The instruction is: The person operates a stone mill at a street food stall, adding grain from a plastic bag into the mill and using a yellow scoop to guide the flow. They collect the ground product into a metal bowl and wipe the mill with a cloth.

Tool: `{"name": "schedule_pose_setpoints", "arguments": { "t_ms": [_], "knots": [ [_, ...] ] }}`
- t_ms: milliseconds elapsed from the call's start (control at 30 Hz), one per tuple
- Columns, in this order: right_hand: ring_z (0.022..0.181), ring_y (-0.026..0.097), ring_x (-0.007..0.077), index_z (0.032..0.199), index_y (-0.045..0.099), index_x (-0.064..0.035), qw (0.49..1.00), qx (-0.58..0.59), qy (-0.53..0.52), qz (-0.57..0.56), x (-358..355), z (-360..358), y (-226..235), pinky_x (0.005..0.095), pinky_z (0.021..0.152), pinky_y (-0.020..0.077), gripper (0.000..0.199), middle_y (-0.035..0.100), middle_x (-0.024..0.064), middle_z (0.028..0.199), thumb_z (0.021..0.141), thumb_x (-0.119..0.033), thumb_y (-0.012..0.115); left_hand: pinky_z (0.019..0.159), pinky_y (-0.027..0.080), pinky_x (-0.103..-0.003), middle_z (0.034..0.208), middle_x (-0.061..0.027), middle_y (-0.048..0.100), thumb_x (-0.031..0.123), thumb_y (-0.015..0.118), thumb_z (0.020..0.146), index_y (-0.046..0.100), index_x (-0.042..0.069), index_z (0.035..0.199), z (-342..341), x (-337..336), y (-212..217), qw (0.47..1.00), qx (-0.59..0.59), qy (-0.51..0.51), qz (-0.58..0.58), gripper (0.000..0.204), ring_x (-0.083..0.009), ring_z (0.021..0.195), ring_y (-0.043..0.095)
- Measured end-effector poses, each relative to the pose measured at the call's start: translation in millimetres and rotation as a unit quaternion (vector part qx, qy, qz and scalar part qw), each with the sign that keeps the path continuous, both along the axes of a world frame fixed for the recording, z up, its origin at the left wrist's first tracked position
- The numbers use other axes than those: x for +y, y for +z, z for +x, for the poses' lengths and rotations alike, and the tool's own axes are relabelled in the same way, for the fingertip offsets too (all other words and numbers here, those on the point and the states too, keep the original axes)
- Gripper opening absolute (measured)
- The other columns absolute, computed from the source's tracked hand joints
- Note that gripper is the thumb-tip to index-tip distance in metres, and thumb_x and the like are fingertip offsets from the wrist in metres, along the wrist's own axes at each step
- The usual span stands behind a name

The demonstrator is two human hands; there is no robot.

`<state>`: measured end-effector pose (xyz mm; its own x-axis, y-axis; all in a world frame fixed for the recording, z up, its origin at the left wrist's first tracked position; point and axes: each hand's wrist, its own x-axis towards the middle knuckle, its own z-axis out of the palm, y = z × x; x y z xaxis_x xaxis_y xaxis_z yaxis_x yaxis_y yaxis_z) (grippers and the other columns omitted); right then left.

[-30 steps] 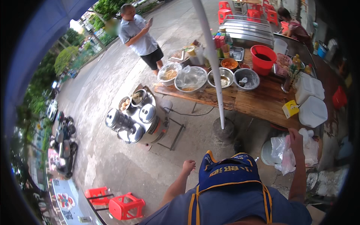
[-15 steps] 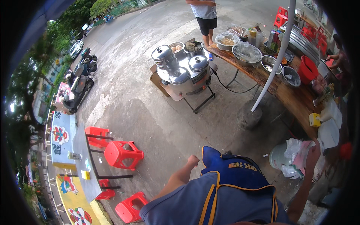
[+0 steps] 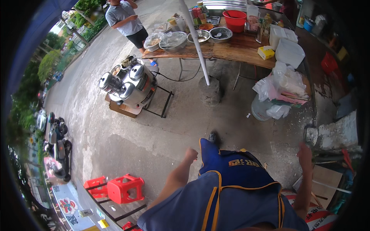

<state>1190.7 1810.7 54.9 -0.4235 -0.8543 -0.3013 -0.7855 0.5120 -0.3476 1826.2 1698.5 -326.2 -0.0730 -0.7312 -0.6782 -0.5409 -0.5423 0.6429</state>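
Observation:
My left hand hangs in the air beside the blue apron with yellow edging that I wear. Its fingers are curled in, and nothing shows in them. Out to the right, my right hand hangs low, apart from the things around it; blur hides how its fingers are set. Beyond that hand stands a pale bucket, topped with plastic bags and a pink carton. A dark shoe shows past the apron's edge.
A wooden table carries metal bowls, a red bucket and white plastic boxes. Before it rises a pole in a concrete base. A steamer, red stools and a standing person are at left.
My view has turned right, bringing the wooden table toward the middle and shifting the steamer left. My right hand has moved away from the bags and carton. My left hand stays low and curled.

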Motion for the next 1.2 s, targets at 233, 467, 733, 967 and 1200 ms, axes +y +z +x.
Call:
{"name": "schedule_pose_setpoints", "arguments": {
  "t_ms": [233, 467, 733, 967, 1200],
  "knots": [
    [0.106, 0.061, 0.0375, 0.123, 0.06, -0.0076, 0.998, 0.01, -0.061, -0.026, 306.4, 2.9, -131.3, 0.0453, 0.093, 0.0487, 0.038, 0.062, 0.0208, 0.11, 0.085, -0.008, 0.061, 0.049, 0.049, -0.03, 0.075, -0.0054, 0.064, 0.01, 0.066, 0.086, 0.064, 0.002, 0.078, -149.7, 29.7, 28.9, 0.98, -0.045, -0.194, 0.014, 0.011, -0.0141, 0.06, 0.062],
    [0.109, 0.059, 0.0388, 0.121, 0.062, -0.0064, 0.977, -0.042, -0.196, -0.07, 311.6, 28.8, -137.2, 0.0442, 0.093, 0.0488, 0.044, 0.06, 0.0212, 0.116, 0.078, -0.003, 0.068, 0.052, 0.053, -0.033, 0.081, -0.0085, 0.065, 0.008, 0.063, 0.088, 0.065, 0.004, 0.095, -233.3, -3.2, 94.3, 0.976, -0.016, -0.183, 0.118, 0.009, -0.0173, 0.064, 0.065],
    [0.097, 0.064, 0.0396, 0.11, 0.067, -0.0043, 0.955, -0.047, -0.211, -0.205, 212.5, -34.1, -105.9, 0.0436, 0.084, 0.0532, 0.039, 0.065, 0.0196, 0.106, 0.073, 0.007, 0.066, 0.06, 0.056, -0.037, 0.073, -0.0115, 0.066, 0.009, 0.057, 0.09, 0.071, 0.002, 0.091, -318.3, -67.8, 69.1, 0.947, -0.066, -0.301, -0.09, 0.016, -0.0244, 0.069, 0.069],
    [0.096, 0.064, 0.0409, 0.109, 0.068, -0.0029, 0.968, -0.015, -0.193, -0.16, 157.6, -142.6, -84.9, 0.0454, 0.086, 0.0523, 0.03, 0.065, 0.0226, 0.104, 0.081, 0.002, 0.057, 0.081, 0.053, -0.041, 0.093, -0.0183, 0.07, 0.015, 0.059, 0.082, 0.075, 0.005, 0.086, -530.0, -98.2, 173.7, 0.845, 0.0, -0.484, -0.227, 0.018, -0.0382, 0.092, 0.067],
    [0.098, 0.063, 0.0403, 0.112, 0.067, -0.004, 0.965, -0.062, -0.209, -0.145, 104.3, -244.6, -82.3, 0.0455, 0.087, 0.0512, 0.029, 0.064, 0.0212, 0.103, 0.084, -0.004, 0.057, 0.084, 0.052, -0.044, 0.099, -0.0194, 0.068, 0.009, 0.055, 0.086, 0.071, 0.003, 0.096, -701.0, -117.4, 205.5, 0.786, 0.151, -0.54, -0.262, 0.02, -0.0381, 0.096, 0.065]
  ]
}}
